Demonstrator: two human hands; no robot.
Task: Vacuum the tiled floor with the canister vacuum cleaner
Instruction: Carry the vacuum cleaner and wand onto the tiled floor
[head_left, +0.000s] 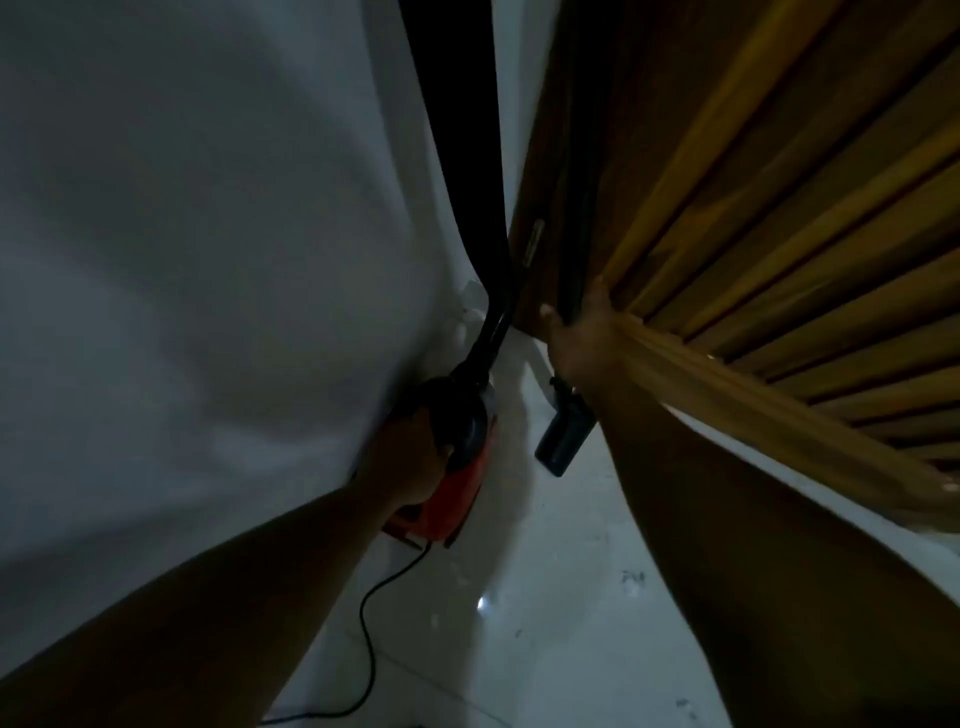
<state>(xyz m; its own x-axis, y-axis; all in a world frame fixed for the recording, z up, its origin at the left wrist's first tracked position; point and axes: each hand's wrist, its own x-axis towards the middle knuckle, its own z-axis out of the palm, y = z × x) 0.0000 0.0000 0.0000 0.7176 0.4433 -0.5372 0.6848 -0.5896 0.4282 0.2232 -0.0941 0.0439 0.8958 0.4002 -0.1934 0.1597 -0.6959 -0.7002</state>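
Note:
The red and black canister vacuum (457, 488) sits low against the white wall, and my left hand (410, 457) grips its black top handle. From the canister a black hose (493, 312) rises and runs out of the top of the view. My right hand (579, 338) is curled round the black wand (571, 218), right beside the edge of the wooden door. Below that hand the wand ends in a dark nozzle (563, 439) resting on the pale tiled floor (545, 623). The light is dim and the details are blurred.
A white wall (182, 260) fills the left side. A brown slatted wooden door (779, 208) fills the right and leaves only a narrow strip of floor between. The black power cable (370, 639) trails from the canister across the tiles toward the bottom left.

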